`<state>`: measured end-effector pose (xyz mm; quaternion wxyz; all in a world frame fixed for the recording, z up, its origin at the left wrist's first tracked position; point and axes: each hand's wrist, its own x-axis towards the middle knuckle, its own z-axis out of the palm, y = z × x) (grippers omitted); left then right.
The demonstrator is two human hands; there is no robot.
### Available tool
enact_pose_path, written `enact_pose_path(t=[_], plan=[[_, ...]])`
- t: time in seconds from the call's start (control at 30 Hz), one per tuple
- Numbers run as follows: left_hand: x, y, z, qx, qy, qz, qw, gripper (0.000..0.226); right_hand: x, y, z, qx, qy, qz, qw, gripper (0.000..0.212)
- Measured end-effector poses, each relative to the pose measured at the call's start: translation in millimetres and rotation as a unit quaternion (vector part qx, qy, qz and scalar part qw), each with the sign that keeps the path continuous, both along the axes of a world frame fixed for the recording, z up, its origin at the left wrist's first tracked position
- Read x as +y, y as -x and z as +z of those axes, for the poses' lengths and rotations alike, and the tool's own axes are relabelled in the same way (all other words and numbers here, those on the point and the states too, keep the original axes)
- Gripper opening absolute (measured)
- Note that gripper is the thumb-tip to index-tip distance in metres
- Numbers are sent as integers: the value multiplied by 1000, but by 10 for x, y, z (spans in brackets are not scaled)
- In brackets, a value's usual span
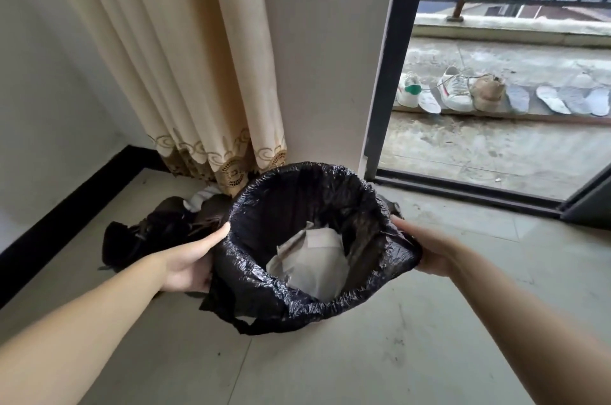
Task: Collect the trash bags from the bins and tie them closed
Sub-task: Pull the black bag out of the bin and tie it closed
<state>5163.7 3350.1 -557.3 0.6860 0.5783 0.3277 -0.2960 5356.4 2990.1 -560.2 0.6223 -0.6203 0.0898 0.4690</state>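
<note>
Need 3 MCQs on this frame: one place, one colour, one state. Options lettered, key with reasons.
1. Where does the dark heap of cloth lie?
A. on the balcony
B. on the floor below the curtain, beside the left hand
C. inside the bag

2. What colour is the trash bag?
A. white
B. blue
C. black

3. What state is the bag's mouth in?
A. open, rim stretched wide
B. knotted shut
C. twisted closed and taped

Key:
1 B: the heap sits indoors on the tiled floor at the curtain hem, left of the bag.
2 C: the plastic is glossy black all round.
3 A: left hand and right hand grip opposite sides of the rim, and the crumpled paper inside shows through the opening.
</note>
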Motion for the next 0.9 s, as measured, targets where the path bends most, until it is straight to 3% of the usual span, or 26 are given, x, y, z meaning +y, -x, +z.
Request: enact_pose_path(t=[0.13, 0.23, 0.37, 0.47, 0.53, 0.63, 0.8, 0.9], plan=[[105, 204, 9, 7, 49, -91, 995, 80, -50, -45, 105, -53, -6, 75, 996, 28], [21, 185, 113, 16, 2, -155, 988, 65, 34, -117, 181, -166, 45, 94, 981, 14], [-60, 39, 373, -18, -49, -139, 989, 72, 258, -112, 374, -325, 142, 53, 933, 13], [-111, -49, 560, -83, 15, -43, 996, 62, 409, -84, 469, -361, 117, 36, 924, 18], [-216, -106, 654, -123, 79, 11, 989, 57, 485, -43, 521, -377, 97, 36, 920, 24], [-551, -189, 741, -141, 157, 76, 974, 26, 576, 50, 582, -356, 53, 44, 932, 30], [-1070, -361, 818, -161, 221, 191, 943, 34, 649, 239, 718, -275, -35, 84, 957, 40], [-1269, -402, 919, -185, 278, 206, 920, 36, 737, 373, 802, -273, -81, 136, 949, 42]])
